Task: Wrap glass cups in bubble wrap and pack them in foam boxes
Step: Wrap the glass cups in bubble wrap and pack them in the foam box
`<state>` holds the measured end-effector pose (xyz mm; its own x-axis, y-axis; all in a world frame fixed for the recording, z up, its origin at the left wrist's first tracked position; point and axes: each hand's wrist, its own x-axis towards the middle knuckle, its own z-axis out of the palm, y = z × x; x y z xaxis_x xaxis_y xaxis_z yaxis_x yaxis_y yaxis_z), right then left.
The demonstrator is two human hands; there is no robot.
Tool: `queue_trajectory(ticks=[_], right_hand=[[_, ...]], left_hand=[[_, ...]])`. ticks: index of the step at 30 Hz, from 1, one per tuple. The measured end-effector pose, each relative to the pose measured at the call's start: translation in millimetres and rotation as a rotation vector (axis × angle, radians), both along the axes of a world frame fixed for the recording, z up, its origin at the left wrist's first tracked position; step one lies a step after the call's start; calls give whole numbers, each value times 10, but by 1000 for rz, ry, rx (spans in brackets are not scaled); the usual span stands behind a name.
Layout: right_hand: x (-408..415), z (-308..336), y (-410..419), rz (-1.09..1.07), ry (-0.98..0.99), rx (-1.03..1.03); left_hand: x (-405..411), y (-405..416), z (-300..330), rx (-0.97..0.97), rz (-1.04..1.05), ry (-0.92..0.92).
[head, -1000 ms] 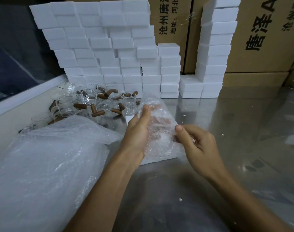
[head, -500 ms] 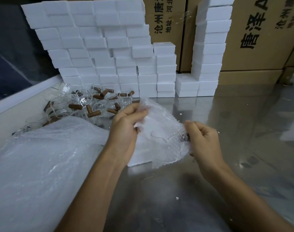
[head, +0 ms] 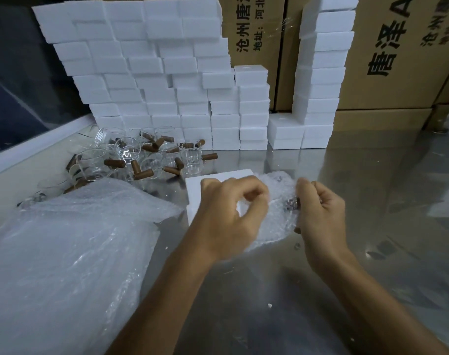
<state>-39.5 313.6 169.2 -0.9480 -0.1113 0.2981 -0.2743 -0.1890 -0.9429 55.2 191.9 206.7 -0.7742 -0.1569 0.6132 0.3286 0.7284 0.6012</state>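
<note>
Hands at centre: my left hand (head: 233, 213) pinched the bubble wrap (head: 279, 208) over an open foam box (head: 213, 183); my right hand (head: 320, 213) gripped the wrapped cup, its handle (head: 291, 203) just visible. Left of them lay a heap of bubble-wrap sheets (head: 64, 252) on the steel table (head: 371, 252). Beyond it stood unwrapped glass cups (head: 131, 155), then stacked foam boxes (head: 151, 73) and cartons (head: 397, 60).

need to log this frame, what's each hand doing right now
Left hand: fingers curled, pinching the bubble wrap over the foam box.
Right hand: fingers curled, gripping the other side of the same bubble wrap.
</note>
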Motion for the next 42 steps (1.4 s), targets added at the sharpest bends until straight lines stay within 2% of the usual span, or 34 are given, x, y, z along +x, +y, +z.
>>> queue_trajectory(ticks=[4,11,13,15,18,20,23,24,25,27,32,35,42], right_hand=[[5,38,22,-58,91,-45],[60,8,7,-58,289,-13],[65,5,6,-50,318,-4],[62,23,10,-49,318,-12],[17,43,24,-37,184,-85],[9,46,23,33,72,-164],[3,29,19,140,6,-191],[-5,18,18,175,-8,-175],[-6,16,20,214,-25,-153],[-10,24,35,257,-31,-98],[51,117,99,244,-19,8],[102,150,93,238,110,100],[157,14,46,461,304,236]], left_hand=[[-17,58,-56,-275,57,-116],[-40,27,-117,-287,38,-364],[-60,27,-134,-231,-2,-373],[-68,51,-138,-189,-7,-289],[-111,105,-183,-106,142,98],[-139,163,-227,48,232,227],[-138,277,-232,451,53,86],[-156,277,-249,537,3,62],[-165,245,-262,545,5,73],[-159,157,-254,468,29,80],[-130,11,-221,245,-74,-165],[-101,-9,-190,212,-79,-191],[-54,-77,-132,114,26,-267]])
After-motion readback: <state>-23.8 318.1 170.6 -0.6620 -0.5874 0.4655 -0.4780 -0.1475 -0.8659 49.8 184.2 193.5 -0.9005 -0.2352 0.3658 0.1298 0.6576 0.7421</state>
